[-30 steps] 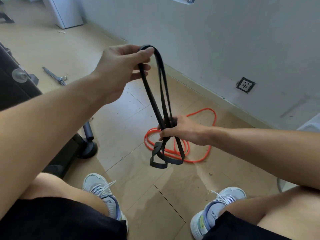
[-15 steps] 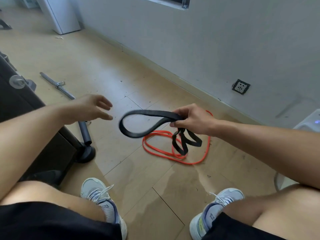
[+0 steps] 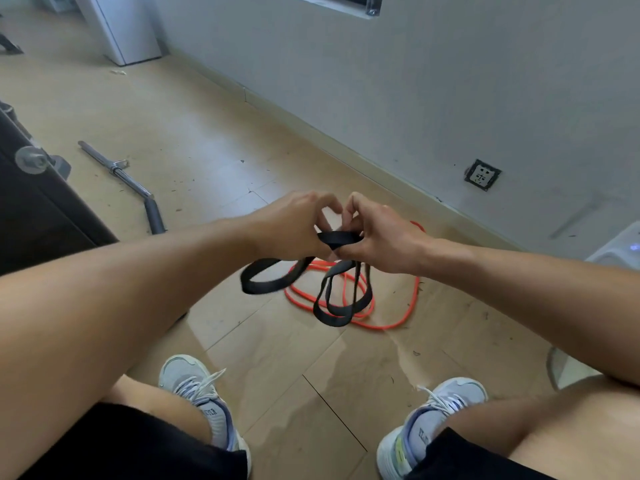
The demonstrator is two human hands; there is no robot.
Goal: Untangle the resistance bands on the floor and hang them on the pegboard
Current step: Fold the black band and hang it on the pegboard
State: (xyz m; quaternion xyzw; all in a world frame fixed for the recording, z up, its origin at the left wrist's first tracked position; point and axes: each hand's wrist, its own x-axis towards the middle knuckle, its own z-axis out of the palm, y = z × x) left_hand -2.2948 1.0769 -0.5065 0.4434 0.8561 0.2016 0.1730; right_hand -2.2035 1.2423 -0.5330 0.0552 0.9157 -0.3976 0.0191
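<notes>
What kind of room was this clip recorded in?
Probably a home gym or workout room: a metal barbell bar lies on the wood floor, alongside an orange resistance band, while both hands work a black resistance band.

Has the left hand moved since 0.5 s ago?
Yes. The left hand has swung right, away from the steel bar on the floor, and now meets the right hand on the black band above the orange band.

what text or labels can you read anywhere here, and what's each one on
No text here can be read with confidence.
Left sneaker: dark lettering on the tongue, too blurred to read.
Right sneaker: dark lettering on the side, too blurred to read.
Wall socket: only slots and marks, no legible print.
Black resistance band and orange resistance band: no visible print.
</notes>
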